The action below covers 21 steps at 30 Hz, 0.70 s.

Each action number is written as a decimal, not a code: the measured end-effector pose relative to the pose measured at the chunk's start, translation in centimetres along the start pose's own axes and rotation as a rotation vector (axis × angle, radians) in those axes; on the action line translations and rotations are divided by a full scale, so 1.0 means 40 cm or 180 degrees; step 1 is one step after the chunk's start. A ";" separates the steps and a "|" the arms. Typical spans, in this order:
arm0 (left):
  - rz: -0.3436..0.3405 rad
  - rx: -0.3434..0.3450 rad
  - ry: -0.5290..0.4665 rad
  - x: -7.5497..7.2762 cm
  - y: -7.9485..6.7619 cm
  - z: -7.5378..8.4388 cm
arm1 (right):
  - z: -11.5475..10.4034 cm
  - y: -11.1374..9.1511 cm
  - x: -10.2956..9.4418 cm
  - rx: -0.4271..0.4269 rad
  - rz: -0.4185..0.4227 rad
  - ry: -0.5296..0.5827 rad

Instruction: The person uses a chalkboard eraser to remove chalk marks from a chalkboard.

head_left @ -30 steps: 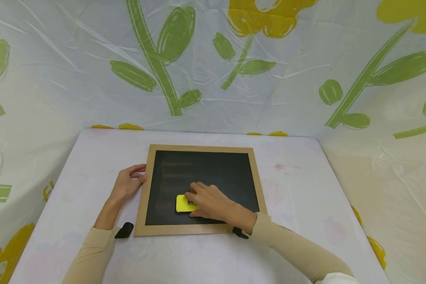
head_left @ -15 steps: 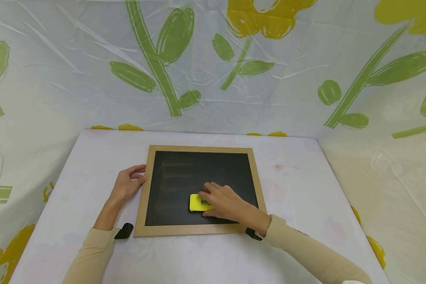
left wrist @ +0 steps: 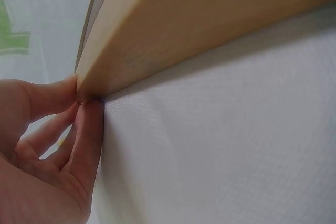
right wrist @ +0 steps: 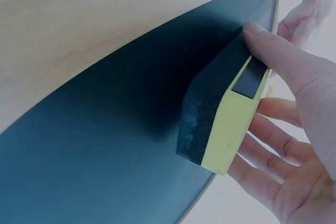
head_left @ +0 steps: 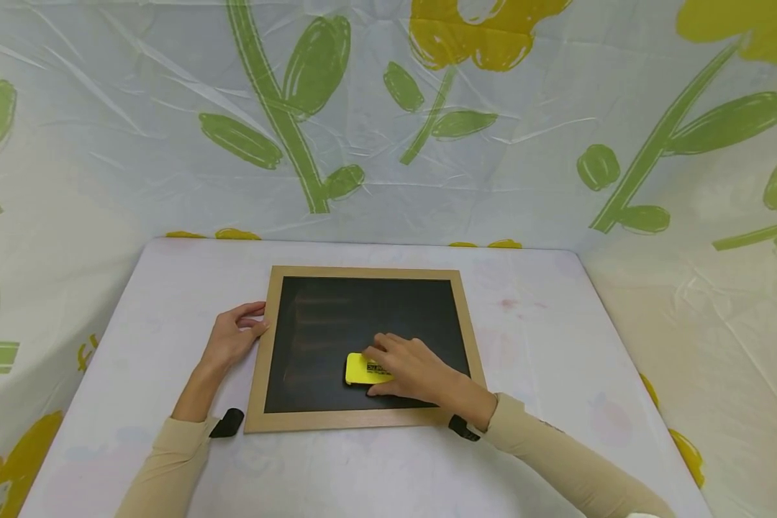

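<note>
A chalkboard point(head_left: 375, 309) with a light wooden frame lies on the table, with faint brownish smears on its left part. My right hand point(head_left: 408, 370) grips a yellow block eraser point(head_left: 356, 368) over the lower middle of the board. In the right wrist view, thumb and fingers hold opposite sides of the eraser point(right wrist: 228, 124); its dark felt side faces the board, and whether it touches there I cannot tell. At the frame's left edge, my left hand point(head_left: 226, 342) touches the wood. Up close in the left wrist view, its thumb and fingertips rest against the frame point(left wrist: 142, 35).
The white table point(head_left: 531, 345) extends around the board on all sides. A cloth backdrop point(head_left: 505, 180) printed with green leaves and yellow flowers rises behind and beside it. A small black device point(head_left: 226, 423) sits at my left wrist, another point(head_left: 462, 428) at my right.
My right hand and the eraser slid right across the board during the first half second, then stayed almost still. My left hand has kept its place on the frame.
</note>
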<state>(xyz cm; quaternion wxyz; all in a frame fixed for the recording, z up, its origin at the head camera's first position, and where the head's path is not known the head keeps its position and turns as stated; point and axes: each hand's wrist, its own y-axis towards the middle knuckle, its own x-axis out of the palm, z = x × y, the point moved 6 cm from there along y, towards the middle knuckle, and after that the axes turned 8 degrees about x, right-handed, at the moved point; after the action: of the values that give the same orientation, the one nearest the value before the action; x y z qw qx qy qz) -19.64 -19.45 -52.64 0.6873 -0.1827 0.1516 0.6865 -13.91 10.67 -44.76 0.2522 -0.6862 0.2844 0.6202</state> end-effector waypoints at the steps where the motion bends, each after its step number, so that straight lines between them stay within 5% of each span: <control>1: 0.0003 -0.0002 0.0004 0.000 -0.001 0.000 | 0.002 -0.002 -0.002 0.0003 0.0026 0.0017; 21: 0.0008 -0.0011 0.0028 0.003 -0.005 -0.001 | 0.051 -0.034 -0.017 0.0217 0.0150 0.0307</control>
<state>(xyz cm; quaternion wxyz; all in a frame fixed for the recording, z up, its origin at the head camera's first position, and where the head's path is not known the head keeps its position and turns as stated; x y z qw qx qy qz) -19.46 -19.38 -52.71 0.6855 -0.1867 0.1536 0.6868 -14.45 13.10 -44.31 0.2467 -0.6994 0.3333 0.5821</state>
